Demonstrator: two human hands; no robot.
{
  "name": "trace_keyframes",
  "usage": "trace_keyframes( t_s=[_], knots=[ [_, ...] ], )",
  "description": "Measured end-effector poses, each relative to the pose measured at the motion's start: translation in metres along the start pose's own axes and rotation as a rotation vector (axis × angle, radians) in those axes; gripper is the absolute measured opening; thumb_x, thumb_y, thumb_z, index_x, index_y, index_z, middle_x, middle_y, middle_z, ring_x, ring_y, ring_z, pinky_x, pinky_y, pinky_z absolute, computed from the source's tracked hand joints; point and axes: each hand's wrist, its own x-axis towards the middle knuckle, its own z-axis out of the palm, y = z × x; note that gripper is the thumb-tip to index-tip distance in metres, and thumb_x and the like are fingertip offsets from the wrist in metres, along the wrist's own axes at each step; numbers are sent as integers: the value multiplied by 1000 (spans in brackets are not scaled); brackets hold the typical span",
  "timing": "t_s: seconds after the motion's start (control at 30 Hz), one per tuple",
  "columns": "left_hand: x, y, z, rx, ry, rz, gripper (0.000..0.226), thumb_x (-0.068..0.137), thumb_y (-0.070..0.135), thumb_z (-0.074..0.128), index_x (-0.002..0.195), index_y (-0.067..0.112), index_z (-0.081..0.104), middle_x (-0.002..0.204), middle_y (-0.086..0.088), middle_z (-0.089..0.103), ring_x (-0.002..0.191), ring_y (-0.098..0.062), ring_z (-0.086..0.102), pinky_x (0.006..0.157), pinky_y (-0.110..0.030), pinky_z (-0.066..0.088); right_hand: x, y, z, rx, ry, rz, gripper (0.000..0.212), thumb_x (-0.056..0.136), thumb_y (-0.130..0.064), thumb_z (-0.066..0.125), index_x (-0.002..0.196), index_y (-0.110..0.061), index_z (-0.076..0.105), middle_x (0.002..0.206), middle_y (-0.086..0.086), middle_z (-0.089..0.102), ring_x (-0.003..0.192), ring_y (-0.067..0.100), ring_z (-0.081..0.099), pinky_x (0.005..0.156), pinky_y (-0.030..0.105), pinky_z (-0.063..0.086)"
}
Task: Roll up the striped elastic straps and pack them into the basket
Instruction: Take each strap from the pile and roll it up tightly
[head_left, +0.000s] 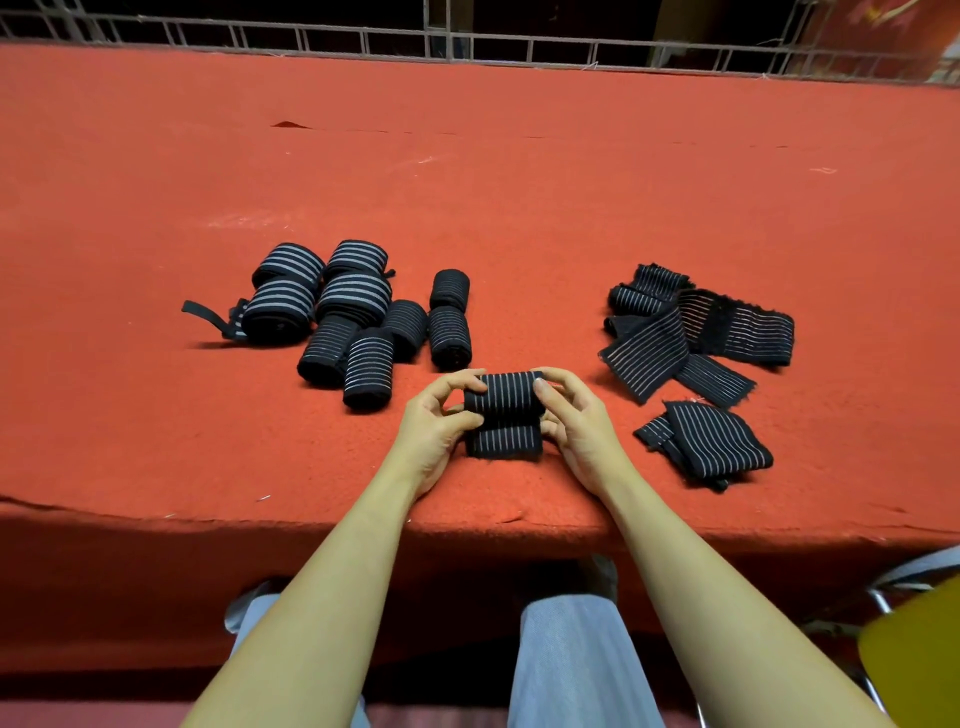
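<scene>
- here, at the near edge of a red felt-covered surface (519, 182), the left hand (431, 421) and right hand (576, 421) pinch the two ends of a half-rolled striped strap (504, 410).
- about nine finished rolls (353, 312) sit in a cluster to the left.
- several flat straps (696, 332) wait to the right, so roughly half the rolling seems done.
- no basket is in view; packing is not yet begun.
- a metal railing (467, 47) edges the surface's far side, darkness beyond.
</scene>
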Motion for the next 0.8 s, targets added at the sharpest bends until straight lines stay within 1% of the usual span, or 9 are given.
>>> trace_keyframes(
  t_s=[0.1, 0.17, 0.2, 0.3, 0.37, 0.47, 0.57, 0.7, 0.8],
  knots=[
    [2, 0, 2, -20, -9, -56, 36, 83, -5, 61, 108, 20, 65, 102, 5, 65, 94, -11, 58, 77, -23, 51, -1, -1, -2, 35, 1, -4, 17, 90, -3, 56, 101, -15, 61, 97, 4, 60, 79, 10, 63, 64, 21, 52],
    [2, 0, 3, 17, 7, -66, 32, 82, 14, 67, 113, 20, 62, 103, 0, 61, 97, -13, 58, 82, -29, 51, -1, -1, -4, 46, -18, -10, 21, 89, 2, 55, 102, -14, 61, 98, 6, 61, 81, 11, 63, 66, 21, 53],
    [2, -1, 4, 29, 22, -67, 33, 80, 17, 68, 112, 19, 62, 103, -1, 61, 97, -14, 58, 84, -31, 50, -2, -1, -4, 48, -26, -12, 22, 87, 2, 58, 102, -14, 61, 97, 6, 61, 81, 11, 63, 66, 22, 53],
    [1, 0, 3, -41, 59, -69, 49, 73, 5, 70, 118, 17, 56, 103, -4, 63, 95, -14, 60, 83, -26, 51, -1, -1, -4, 71, -41, -7, 26, 81, -12, 63, 107, -12, 61, 97, 6, 62, 83, 13, 63, 68, 23, 53],
    [1, 2, 2, -63, 64, -58, 56, 68, 3, 69, 120, 15, 54, 104, -4, 63, 94, -11, 60, 82, -24, 51, 1, 1, -4, 65, -38, -2, 24, 87, -16, 62, 110, -11, 60, 99, 8, 61, 86, 16, 61, 68, 23, 52],
    [1, 2, 4, -15, 53, -64, 54, 78, -5, 67, 126, 15, 52, 100, -5, 64, 90, -8, 62, 79, -21, 51, 2, 3, -4, 40, -17, 10, 23, 91, -6, 55, 114, -9, 59, 100, 7, 61, 89, 18, 61, 70, 24, 53],
    [1, 0, 7, -59, 129, -87, 53, 88, -4, 57, 134, 15, 39, 99, -10, 64, 89, -15, 64, 79, -26, 56, 3, 4, 2, 25, -6, 25, 30, 89, 3, 56, 117, -8, 58, 105, 10, 60, 94, 19, 61, 73, 26, 54],
    [2, 4, 8, -75, 347, -79, 37, 93, -1, 53, 123, 7, 34, 97, -15, 60, 82, -18, 65, 73, -27, 58, 3, 5, 23, -158, -24, -29, 42, 73, -11, 72, 111, -24, 59, 108, 4, 59, 90, 16, 61, 79, 31, 50],
    [-1, 12, -1, 61, 435, 1, 19, 91, 4, 58, 106, 10, 48, 97, -13, 64, 83, -17, 65, 75, -23, 56, 4, 8, 52, -241, 6, -117, 45, 74, -12, 77, 110, -28, 56, 106, 1, 59, 87, 17, 62, 76, 31, 51]
  ],
)
